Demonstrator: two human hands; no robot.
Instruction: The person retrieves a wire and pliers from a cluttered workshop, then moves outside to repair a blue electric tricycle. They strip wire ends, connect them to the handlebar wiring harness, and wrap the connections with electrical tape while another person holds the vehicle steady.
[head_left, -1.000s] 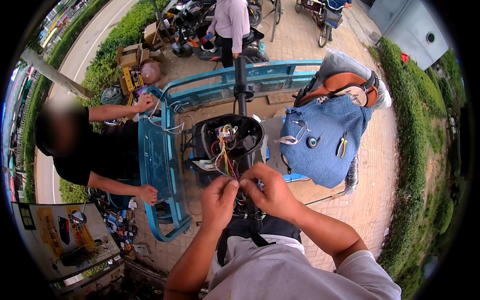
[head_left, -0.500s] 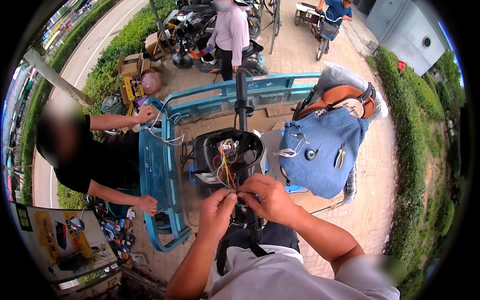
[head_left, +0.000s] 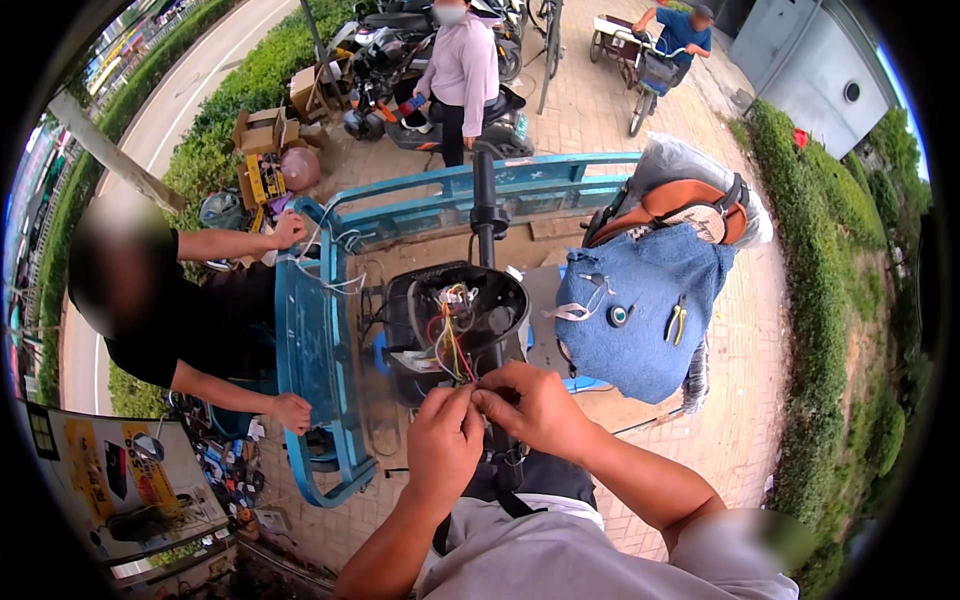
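Now the left hand [head_left: 445, 440] is turning inward against the right hand [head_left: 530, 405]; both are pinching closed on thin wires [head_left: 459, 352] trailing from the open black housing [head_left: 408, 305] ahead. Wire handling is apparently continuing; exact grip is staying hidden.

I've got the left hand [head_left: 445, 432] and right hand [head_left: 530, 408] together, fingertips practically meeting, pinching the lower end of some thin coloured wires [head_left: 455, 345]. Honestly too small from here to make out the exact bit between them. The wires run up into an open black housing [head_left: 404, 318], dead centre for me. Off to the right I see yellow-handled pliers [head_left: 676, 322] lying on a blue cloth [head_left: 640, 362], and someone in a black shirt [head_left: 190, 310] is over left by a blue metal frame [head_left: 325, 380].
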